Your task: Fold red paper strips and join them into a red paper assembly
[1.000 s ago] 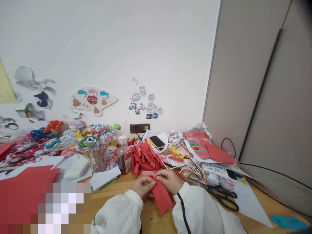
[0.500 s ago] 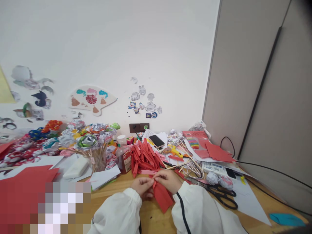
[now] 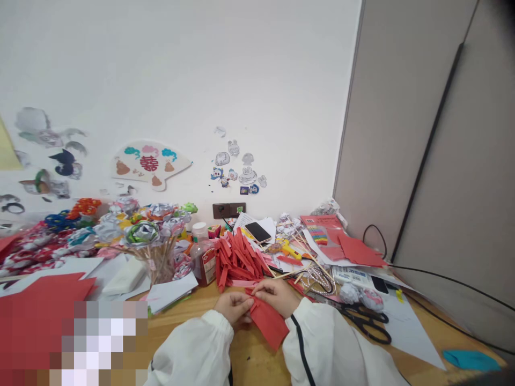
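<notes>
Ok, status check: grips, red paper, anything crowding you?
Left grip and right grip both on the red paper's upper end. Lower end unheld. Crowding: red strips heaped just beyond, black-handled scissors beside right sleeve.

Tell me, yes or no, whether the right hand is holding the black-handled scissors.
No, the scissors lie beside the right sleeve, while the right hand pinches red paper.
</notes>
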Tool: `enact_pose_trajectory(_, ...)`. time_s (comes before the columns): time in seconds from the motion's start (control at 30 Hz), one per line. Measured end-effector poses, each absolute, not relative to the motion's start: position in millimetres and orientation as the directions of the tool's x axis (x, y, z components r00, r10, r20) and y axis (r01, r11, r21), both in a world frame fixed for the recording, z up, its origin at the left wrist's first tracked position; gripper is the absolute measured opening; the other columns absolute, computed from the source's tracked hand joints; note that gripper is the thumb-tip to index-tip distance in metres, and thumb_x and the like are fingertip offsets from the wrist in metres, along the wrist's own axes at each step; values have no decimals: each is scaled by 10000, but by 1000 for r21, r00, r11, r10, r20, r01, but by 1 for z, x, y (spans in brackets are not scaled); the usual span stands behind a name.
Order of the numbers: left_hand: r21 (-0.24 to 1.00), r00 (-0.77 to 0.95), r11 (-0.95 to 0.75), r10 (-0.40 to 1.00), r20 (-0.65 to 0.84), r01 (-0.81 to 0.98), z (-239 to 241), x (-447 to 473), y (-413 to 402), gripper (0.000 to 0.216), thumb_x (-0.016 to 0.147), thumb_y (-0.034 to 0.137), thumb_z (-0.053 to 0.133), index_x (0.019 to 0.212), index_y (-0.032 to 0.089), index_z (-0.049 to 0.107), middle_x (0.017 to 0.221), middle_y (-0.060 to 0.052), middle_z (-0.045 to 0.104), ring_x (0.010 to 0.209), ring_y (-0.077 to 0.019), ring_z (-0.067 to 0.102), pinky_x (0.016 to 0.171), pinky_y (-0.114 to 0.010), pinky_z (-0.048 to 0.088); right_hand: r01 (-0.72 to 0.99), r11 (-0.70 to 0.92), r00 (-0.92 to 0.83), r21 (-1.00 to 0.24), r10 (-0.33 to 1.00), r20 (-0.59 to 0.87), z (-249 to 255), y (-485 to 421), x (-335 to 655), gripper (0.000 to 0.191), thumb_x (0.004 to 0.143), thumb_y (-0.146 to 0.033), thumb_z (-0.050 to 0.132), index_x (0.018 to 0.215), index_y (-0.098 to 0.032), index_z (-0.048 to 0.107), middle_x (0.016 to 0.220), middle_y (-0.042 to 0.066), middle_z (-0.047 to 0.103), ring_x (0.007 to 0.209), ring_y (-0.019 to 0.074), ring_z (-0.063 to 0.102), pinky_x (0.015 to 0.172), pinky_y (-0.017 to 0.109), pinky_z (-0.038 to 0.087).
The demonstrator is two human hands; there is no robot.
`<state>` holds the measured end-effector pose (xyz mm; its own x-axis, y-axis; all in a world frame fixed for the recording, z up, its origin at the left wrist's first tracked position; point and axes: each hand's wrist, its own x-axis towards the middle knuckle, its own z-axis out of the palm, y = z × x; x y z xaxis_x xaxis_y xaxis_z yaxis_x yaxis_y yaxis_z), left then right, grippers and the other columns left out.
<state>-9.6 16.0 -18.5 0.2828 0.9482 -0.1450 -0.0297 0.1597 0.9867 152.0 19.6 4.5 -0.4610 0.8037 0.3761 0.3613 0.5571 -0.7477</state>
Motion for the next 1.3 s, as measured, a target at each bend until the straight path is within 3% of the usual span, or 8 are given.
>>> enact_pose_trajectory(0.2, 992, 249, 115, 960, -125, 57, -15, -12, 16, 384, 418, 482, 610, 540, 127, 529, 373, 30, 554, 345, -92, 489, 370, -192, 365, 392, 531, -500, -751, 808, 311, -8, 30, 156, 238, 614, -333, 567, 789, -173, 593, 688, 4, 597, 617, 121, 526, 574, 217, 397)
enact_pose_trajectory(0.4, 994, 262, 109, 959, -108, 9, -17, -9, 15, 376, 447, 452, 616, 599, 127, 505, 394, 13, 573, 339, -92, 491, 364, -196, 370, 386, 533, -476, -753, 814, 333, -9, 33, 157, 207, 655, -337, 521, 766, -187, 611, 703, 10, 607, 628, 134, 533, 563, 221, 392)
enact_pose_trajectory(0.57, 999, 209, -14, 978, 21, -39, -7, -5, 5, 297, 477, 289, 634, 689, 143, 487, 503, 40, 544, 398, -98, 503, 386, -211, 393, 397, 520, -441, -756, 831, 340, -6, 31, 157, 223, 663, -347, 507, 774, -185, 613, 699, 13, 607, 617, 137, 526, 549, 223, 379)
enact_pose_trajectory(0.73, 973, 166, -192, 971, 170, 125, -3, -3, -2, 244, 520, 205, 584, 743, 136, 515, 559, 25, 547, 438, -83, 486, 431, -194, 384, 406, 533, -417, -742, 831, 368, -5, 24, 152, 224, 677, -360, 489, 738, -180, 610, 660, 5, 591, 594, 124, 501, 534, 209, 357)
enact_pose_trajectory(0.93, 930, 171, -309, 945, 277, 197, -9, -8, 7, 105, 571, 210, 527, 639, 131, 538, 602, -14, 578, 616, -139, 536, 591, -238, 418, 329, 509, -452, -795, 824, 341, -4, 16, 142, 340, 749, -375, 374, 559, -139, 526, 416, -40, 420, 408, 75, 396, 421, 176, 294)
enact_pose_trajectory(1.13, 894, 204, -315, 944, 259, 320, -7, -12, 9, 182, 626, 264, 472, 690, 128, 575, 687, -50, 620, 674, -166, 551, 654, -271, 415, 338, 551, -405, -763, 817, 410, -5, 18, 140, 366, 740, -388, 371, 476, -140, 422, 464, -48, 299, 447, 65, 277, 420, 180, 218)
enact_pose_trajectory(1.3, 894, 190, -304, 949, 253, 329, -7, -14, 9, 184, 622, 289, 484, 669, 133, 571, 646, -37, 622, 638, -160, 549, 607, -259, 413, 286, 525, -447, -801, 813, 374, -7, 19, 140, 346, 738, -398, 371, 518, -138, 432, 498, -43, 319, 483, 71, 300, 454, 180, 251)
